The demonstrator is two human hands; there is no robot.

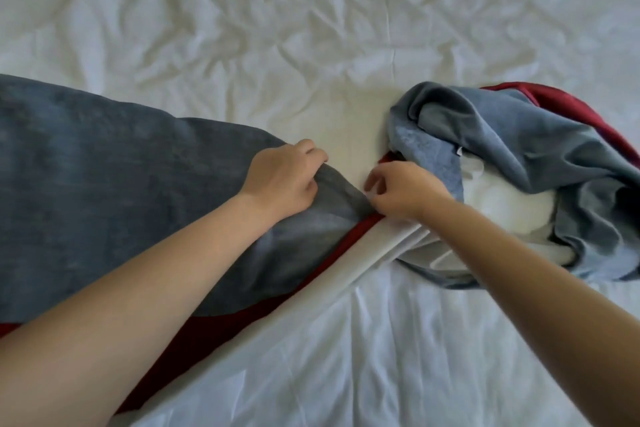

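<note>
One camera is riding on the person's head, facing forward and tipping steeply down onto the sheet [311, 10]. It is sitting close to the work. The left arm [121, 288] is showing from 7 o'clock and the right arm [536, 270] from 5 o'clock, and the left hand [282, 177] and right hand [405, 189] are sitting near the centre. The wide lens is bowing the edges. The blue cloth [104, 184] is filling 9 o'clock, the heap [519, 166] is lying at 3 o'clock, and the sheet is stretching away toward 12 o'clock.
</note>
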